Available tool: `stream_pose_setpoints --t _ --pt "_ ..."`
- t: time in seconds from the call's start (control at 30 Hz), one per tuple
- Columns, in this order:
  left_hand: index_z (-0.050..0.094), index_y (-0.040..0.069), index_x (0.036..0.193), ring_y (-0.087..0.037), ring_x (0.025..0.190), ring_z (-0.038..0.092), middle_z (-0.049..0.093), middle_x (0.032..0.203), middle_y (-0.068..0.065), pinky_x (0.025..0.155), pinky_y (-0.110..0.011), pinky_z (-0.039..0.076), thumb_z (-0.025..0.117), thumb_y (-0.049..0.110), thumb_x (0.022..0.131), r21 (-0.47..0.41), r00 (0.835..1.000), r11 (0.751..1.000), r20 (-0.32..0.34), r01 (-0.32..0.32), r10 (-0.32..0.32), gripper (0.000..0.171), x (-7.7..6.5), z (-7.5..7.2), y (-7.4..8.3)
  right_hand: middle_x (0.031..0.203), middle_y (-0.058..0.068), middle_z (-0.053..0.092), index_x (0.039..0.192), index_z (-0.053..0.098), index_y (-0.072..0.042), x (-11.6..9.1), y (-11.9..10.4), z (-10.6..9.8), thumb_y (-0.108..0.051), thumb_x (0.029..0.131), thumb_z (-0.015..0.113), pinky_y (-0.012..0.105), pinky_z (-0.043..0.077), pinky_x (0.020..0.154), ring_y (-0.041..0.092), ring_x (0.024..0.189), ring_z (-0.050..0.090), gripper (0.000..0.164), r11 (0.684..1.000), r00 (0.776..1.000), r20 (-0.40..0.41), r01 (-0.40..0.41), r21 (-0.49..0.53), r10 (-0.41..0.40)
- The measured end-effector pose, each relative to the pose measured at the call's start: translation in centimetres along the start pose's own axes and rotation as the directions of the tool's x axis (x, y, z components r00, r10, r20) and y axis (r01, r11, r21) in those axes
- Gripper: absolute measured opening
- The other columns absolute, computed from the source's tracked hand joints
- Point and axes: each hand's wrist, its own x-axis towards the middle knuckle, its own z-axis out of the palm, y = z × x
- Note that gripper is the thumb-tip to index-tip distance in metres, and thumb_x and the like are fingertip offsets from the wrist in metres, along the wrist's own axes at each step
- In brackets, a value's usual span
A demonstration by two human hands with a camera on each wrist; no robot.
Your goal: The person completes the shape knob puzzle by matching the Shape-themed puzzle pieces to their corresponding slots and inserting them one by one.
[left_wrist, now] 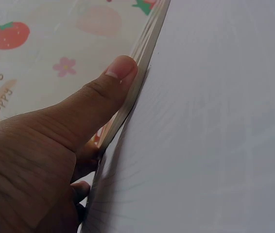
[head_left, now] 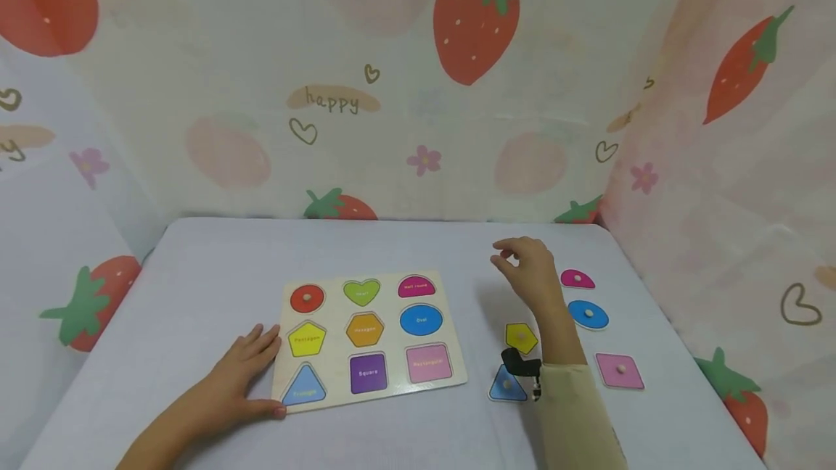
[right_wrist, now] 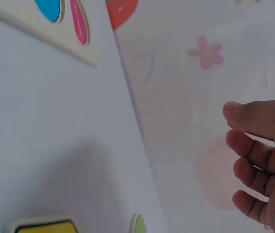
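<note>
Across the white table (head_left: 215, 260) lay the shape board (head_left: 336, 339), left of centre and slightly askew, and there was the left hand (head_left: 228, 383), fingers along its left edge, thumb apart at the near corner, bracing it against sliding, I'd judge! On the right, the right hand (head_left: 529, 267) hung in the air, fingers loosely curled, thumb and forefinger apart, nothing between them. Loose pieces lay around that forearm, handy for it, knobs (head_left: 621, 368) up for pinching: pink rectangle (head_left: 610, 376) rightmost, blue oval (head_left: 588, 315) beyond, blue triangle (head_left: 508, 384) nearer, yellow pentagon (head_left: 520, 339) just past it. The red circle (head_left: 307, 299) filled the board's far-left recess; the magenta half-round (head_left: 578, 279) lay farthest.
</note>
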Motion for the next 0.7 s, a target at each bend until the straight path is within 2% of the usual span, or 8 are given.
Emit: stream_pose_setpoints --t 0.1,0.27,0.33,0.5,0.7 --pt "0.041 0.001 0.155 -0.046 0.155 0.013 0.029 0.167 -0.015 0.127 -0.057 0.009 0.082 0.071 0.066 0.001 1.0 1.0 -0.004 -0.002 0.002 0.121 -0.3 -0.1 -0.2 0.103 0.011 0.071 0.123 0.074 -0.01 0.2 1.4 0.3 -0.024 0.097 0.073 0.052 0.051 0.091 0.032 0.104 0.058 0.029 0.998 0.998 -0.008 -0.066 0.007 0.066" --pt "0.041 0.001 0.155 -0.046 0.155 0.012 0.029 0.167 -0.016 0.13 -0.04 -0.002 0.081 0.071 0.067 -0.012 1.0 1.0 -0.004 -0.022 0.022 0.12 -0.4 -0.1 0.0 0.107 0.013 0.07 0.127 0.071 -0.01 0.2 3.7 0.3 -0.023 0.098 0.071 0.051 0.052 0.094 0.034 0.108 0.057 0.032 0.98 0.98 -0.011 -0.2 0.002 0.2" --pt "0.04 0.001 0.155 -0.045 0.156 0.012 0.028 0.168 -0.015 0.13 -0.042 0.0 0.081 0.071 0.067 -0.013 1.0 1.0 0.002 -0.017 0.017 0.12 -0.2 -0.1 0.1 0.109 0.013 0.07 0.128 0.07 -0.011 0.0 4.7 0.3 -0.025 0.099 0.069 0.049 0.053 0.093 0.034 0.109 0.056 0.032 0.968 0.968 0.001 -0.251 0.003 0.251" --pt "0.04 0.003 0.156 -0.045 0.156 0.01 0.027 0.169 -0.014 0.125 -0.063 0.013 0.081 0.072 0.066 -0.003 1.0 1.0 0.02 0.004 -0.004 0.121 0.0 -0.1 0.1 0.112 0.014 0.069 0.127 0.071 -0.01 -0.4 6.5 0.6 -0.028 0.1 0.068 0.044 0.054 0.087 0.033 0.107 0.055 0.032 0.948 0.948 0.025 -0.318 0.003 0.317" --pt "0.04 0.002 0.156 -0.045 0.156 0.012 0.028 0.168 -0.015 0.123 -0.066 0.015 0.082 0.071 0.066 0.015 1.0 1.0 0.017 0.011 -0.011 0.121 -0.3 -0.1 0.2 0.116 0.017 0.068 0.127 0.07 -0.009 -0.5 7.5 1.5 -0.028 0.1 0.069 0.046 0.055 0.09 0.035 0.107 0.056 0.033 0.919 0.917 0.059 -0.395 -0.004 0.395"
